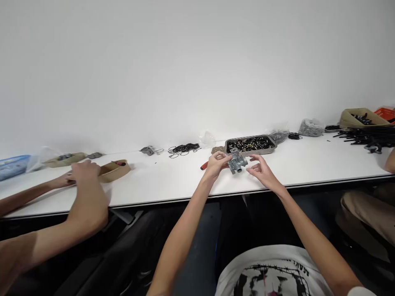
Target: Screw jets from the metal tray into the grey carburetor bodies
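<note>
Head view, and here's my left hand (216,163), thumb and fingers closed on one side of a grey carburetor-like metal body (237,162), held up over the white table (160,181). My right hand (261,170) hovers opposite, thumb and forefinger parted, gripping nothing; whether a fingertip brushes the port, I can't quite tell. It looks rigid and modestly heavy, I'd judge; the blocky side should offer better purchase than the round stubs. Behind, the metal tray (269,151) crowds close; the table's front edge (179,200) lies nearer me; wider room runs leftward.
</note>
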{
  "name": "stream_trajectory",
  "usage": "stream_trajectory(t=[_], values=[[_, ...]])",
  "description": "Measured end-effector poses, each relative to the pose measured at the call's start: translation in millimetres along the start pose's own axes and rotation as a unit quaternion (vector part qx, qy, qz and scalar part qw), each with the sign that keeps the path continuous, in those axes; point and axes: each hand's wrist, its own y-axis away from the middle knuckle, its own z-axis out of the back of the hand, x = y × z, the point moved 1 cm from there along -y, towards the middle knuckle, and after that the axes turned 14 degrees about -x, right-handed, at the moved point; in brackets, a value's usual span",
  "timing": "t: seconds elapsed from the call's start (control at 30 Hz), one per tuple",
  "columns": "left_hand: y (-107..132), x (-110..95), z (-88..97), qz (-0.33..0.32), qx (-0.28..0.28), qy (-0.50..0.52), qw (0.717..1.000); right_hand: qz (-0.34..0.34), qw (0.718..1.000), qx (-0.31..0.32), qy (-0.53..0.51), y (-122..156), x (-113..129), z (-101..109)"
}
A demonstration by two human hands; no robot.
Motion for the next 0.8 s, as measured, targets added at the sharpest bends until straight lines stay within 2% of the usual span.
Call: stream_trajectory(t=[0.17,0.37,0.43,0.53,0.6,0.67,0.73,0.8], values=[[5,16,-35.6,0.048,0.053,0.033,0.997,-0.014,0.998,0.004,-0.056,-6,-9,13],[3,36,-49.8,0.093,0.084,0.066,0.990,0.014,0.993,-0.078,-0.082,-5,-19,19],[-3,37,-47.0,0.071,0.112,0.024,0.991,0.038,0.994,-0.084,-0.057,-12,-19,24],[-18,37,-34.3,0.024,0.149,-0.066,0.986,0.093,0.992,-0.058,0.063,-24,-14,31],[-29,38,-21.8,0.016,0.130,-0.091,0.987,0.113,0.981,-0.009,0.157,-30,-8,33],[-38,42,-9.5,0.023,0.080,-0.091,0.992,0.118,0.966,0.052,0.223,-32,-4,31],[-44,48,-1.0,0.031,0.043,-0.093,0.994,0.122,0.951,0.099,0.268,-32,-2,27],[-48,54,2.3,0.036,0.035,-0.102,0.994,0.128,0.938,0.126,0.298,-33,0,23]])
